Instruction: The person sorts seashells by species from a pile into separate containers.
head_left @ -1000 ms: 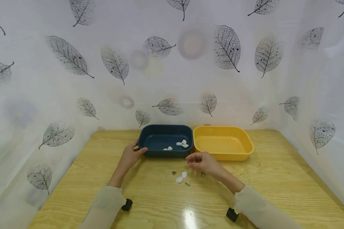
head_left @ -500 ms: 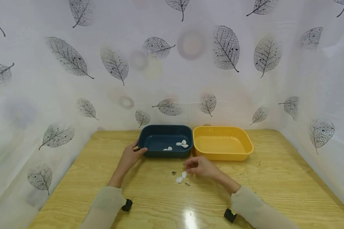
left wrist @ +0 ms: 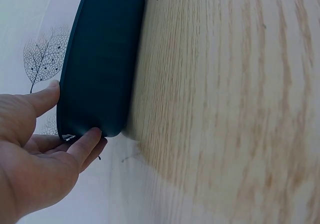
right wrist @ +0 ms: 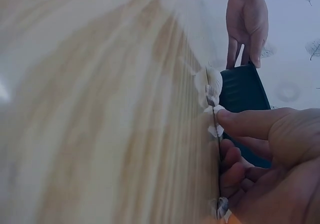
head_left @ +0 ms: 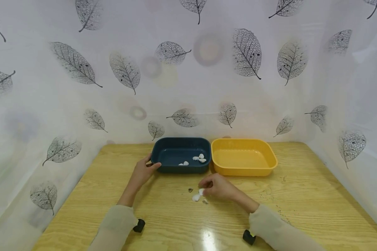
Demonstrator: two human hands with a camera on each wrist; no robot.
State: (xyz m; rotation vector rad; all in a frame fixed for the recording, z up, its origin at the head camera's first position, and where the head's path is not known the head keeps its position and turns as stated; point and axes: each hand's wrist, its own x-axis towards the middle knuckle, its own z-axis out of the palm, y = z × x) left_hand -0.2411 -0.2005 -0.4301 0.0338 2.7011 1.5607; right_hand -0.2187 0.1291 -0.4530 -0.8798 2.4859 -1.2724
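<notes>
My left hand (head_left: 142, 171) grips the left end of a dark blue plastic tray (head_left: 182, 169); in the left wrist view its thumb lies at the rim and its fingers at the tray's end. Several white seashells (head_left: 202, 160) lie inside. My right hand (head_left: 220, 187) is low over the table, thumb and fingers curled at a white seashell (right wrist: 216, 129), which shows between thumb and fingertips. Close by lie another white shell (head_left: 196, 197), a small dark shell (head_left: 190, 190) and a small greyish shell (head_left: 205, 201). Another small dark shell (right wrist: 222, 206) sits below the right fingers in the right wrist view.
A yellow tray (head_left: 243, 171) stands right against the blue one at the back of the wooden table (head_left: 163, 216). Behind the trays hangs a white curtain (head_left: 188, 80) with a leaf print, which also runs along both sides.
My right hand has moved slightly left and toward me, from near the front of the trays down to the white shell. The left hand has stayed on the blue tray.
</notes>
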